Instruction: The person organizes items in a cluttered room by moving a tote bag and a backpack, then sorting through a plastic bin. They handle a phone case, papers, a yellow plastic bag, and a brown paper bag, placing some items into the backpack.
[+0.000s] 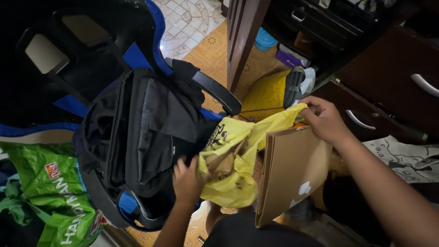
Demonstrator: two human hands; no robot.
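Note:
My left hand grips a crumpled yellow plastic bag with black print, at its left side, next to a black backpack. My right hand pinches the yellow bag's upper right corner and also rests on the top edge of a brown paper bag, which stands open just below it. The yellow bag stretches between both hands, partly over the paper bag's mouth. The backpack lies on a black and blue chair.
A green printed shopping bag lies at the lower left. Dark wooden drawers with metal handles stand at the right, a dark door edge at top centre. A yellow cloth lies on the tiled floor behind.

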